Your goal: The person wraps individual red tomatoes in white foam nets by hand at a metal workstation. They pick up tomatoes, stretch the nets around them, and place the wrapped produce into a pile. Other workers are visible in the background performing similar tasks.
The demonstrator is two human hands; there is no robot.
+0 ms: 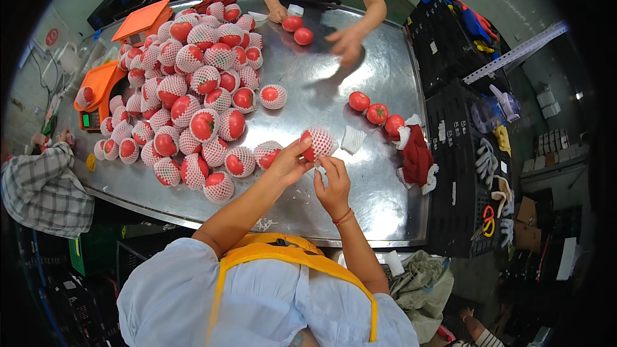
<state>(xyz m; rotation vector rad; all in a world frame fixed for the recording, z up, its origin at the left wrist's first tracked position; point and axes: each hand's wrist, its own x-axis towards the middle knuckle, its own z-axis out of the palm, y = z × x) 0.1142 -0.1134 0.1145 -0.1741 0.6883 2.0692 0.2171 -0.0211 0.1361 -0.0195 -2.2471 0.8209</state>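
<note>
A tomato partly covered by a white foam net sleeve [322, 143] is held above the steel table. My left hand [290, 161] grips it from the left, with the thumb on bare red skin. At the lower edge of the net, the fingertips of my right hand [333, 184] pinch the foam. An unfilled foam net sleeve [354, 139] lies to the right. Beyond it, three bare tomatoes [377, 113] sit in a slanting row beside a dark red cloth [417, 156]. A large heap of netted tomatoes [193, 82] covers the table's left side.
Across the steel table [308, 82], a co-worker's blurred hand [348, 44] is near two bare tomatoes [303, 36]. Orange scales [99, 87] stand by the heap. Black crates [450, 164] line the right edge, with scissors [488, 221] and gloves hanging there. A plaid sleeve [48, 188] shows at left.
</note>
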